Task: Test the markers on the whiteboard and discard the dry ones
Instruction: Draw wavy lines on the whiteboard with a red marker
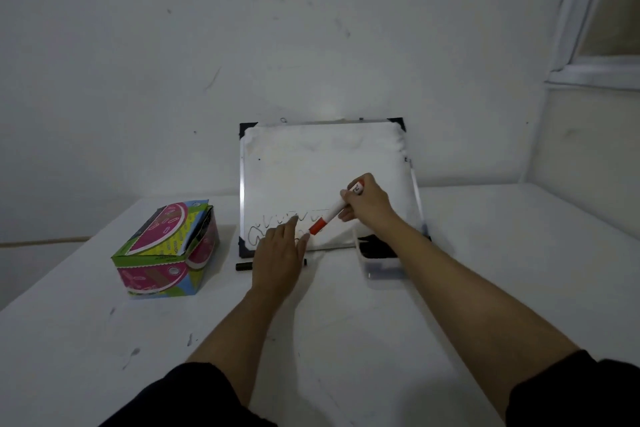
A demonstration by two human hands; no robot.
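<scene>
The white-barrelled marker with a red cap (331, 213) is pinched in the right hand (369, 204), red end angled down at the propped white whiteboard (311, 166), likely for testing. The left hand (278, 253), fingers spread, rests at the board's near edge, seemingly steadying it.

Two markers show: one red-capped marker (333, 212) and one black marker (244, 266) lying on the table (381, 340). There is one whiteboard (311, 163), one patterned box (166, 250), one clear plastic tray (379, 269) and two hands.
</scene>
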